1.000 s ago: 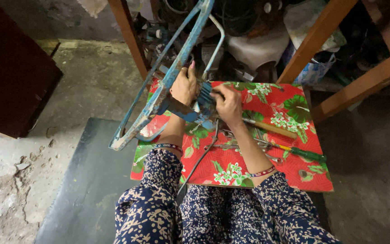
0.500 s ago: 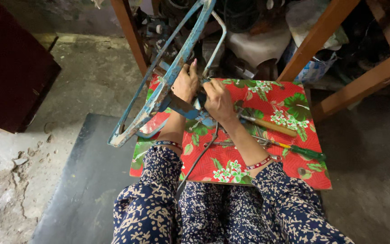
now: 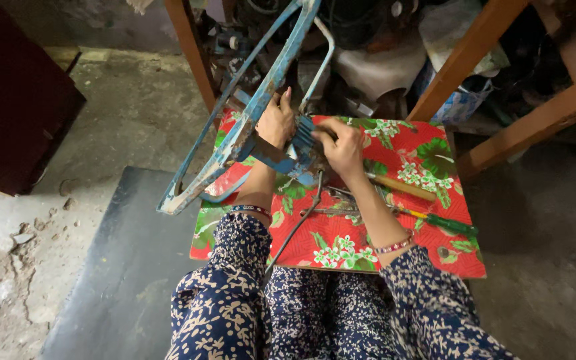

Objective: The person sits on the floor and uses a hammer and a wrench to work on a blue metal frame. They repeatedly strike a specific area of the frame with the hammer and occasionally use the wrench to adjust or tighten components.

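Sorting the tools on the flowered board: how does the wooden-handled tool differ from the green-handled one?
The wooden-handled tool has a plain tan handle; the green-handled tool has a dark green grip with a yellow section. The wooden one lies farther from the person, its working end hidden under the right hand; the green one lies nearer the person, free of both hands. Both lie flat on the flowered board, slanting the same way.

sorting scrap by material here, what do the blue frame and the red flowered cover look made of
Blue frame: looks like painted metal tubing, its blue paint chipped and worn with rusty patches. Red flowered cover: probably plastic-coated cloth or vinyl, smooth with a slight sheen, lying flat; the exact material is uncertain.
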